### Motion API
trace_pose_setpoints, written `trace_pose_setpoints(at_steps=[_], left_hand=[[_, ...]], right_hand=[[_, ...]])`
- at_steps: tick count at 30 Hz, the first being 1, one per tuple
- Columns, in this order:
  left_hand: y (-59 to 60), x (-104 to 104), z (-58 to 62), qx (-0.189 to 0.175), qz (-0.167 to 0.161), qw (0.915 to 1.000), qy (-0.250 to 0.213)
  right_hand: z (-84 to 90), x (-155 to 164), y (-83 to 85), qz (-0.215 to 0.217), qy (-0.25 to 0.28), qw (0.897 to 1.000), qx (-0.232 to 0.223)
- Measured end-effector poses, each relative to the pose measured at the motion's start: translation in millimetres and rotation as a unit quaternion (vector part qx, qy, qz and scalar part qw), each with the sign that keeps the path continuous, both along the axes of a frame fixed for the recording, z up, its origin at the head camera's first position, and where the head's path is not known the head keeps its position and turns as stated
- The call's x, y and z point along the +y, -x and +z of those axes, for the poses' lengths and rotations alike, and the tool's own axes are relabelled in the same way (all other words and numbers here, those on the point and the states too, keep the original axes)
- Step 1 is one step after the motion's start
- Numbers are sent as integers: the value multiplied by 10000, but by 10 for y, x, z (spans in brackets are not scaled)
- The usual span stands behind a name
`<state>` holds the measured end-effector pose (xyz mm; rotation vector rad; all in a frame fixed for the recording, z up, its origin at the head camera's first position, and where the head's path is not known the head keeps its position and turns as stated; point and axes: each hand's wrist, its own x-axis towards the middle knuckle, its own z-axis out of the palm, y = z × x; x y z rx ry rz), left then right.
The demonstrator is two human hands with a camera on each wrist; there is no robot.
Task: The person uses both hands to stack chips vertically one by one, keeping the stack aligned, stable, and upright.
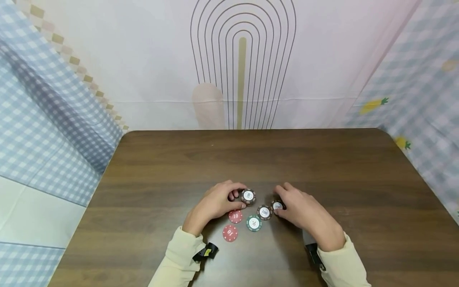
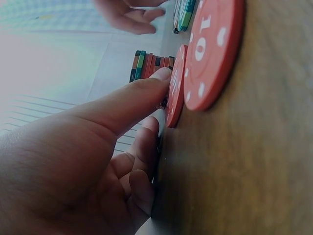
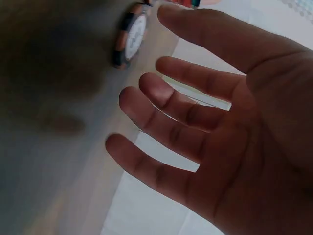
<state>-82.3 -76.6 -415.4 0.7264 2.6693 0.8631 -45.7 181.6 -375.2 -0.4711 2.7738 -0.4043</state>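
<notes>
Poker chips lie near the front of a dark wooden table. My left hand holds a short stack of chips between thumb and curled fingers. In the left wrist view the thumb reaches to the stack's striped edge. My right hand rests with its fingertips at a black 100 chip. In the right wrist view its fingers are spread and hold nothing, with a black chip just beyond them.
Between the hands lie another black 100 chip, a green 20 chip and two red 10 chips. Patterned cloth walls stand behind and to both sides of the table.
</notes>
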Motion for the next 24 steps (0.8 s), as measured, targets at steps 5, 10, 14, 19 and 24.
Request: trace_pose_setpoints(at_steps=[5,10,14,19,24], left_hand=[[-3,8,21,-2,21,10000,-26],[-10,16,27,-16,36,10000,7],[1,16,21,-116,104,9999,54],[22,19,28,-103,154,9998,56],[-10,19,4,-205,120,9997,84]], right_hand=[[-61,57,9,109,69,9999,-18],[-82,72,23,194,21,9998,-109],[-85,31,72,150,12,9990,-409],[-111,-8,153,-137,172,9974,-686],[-152,-15,180,-289,283,9946,-960]])
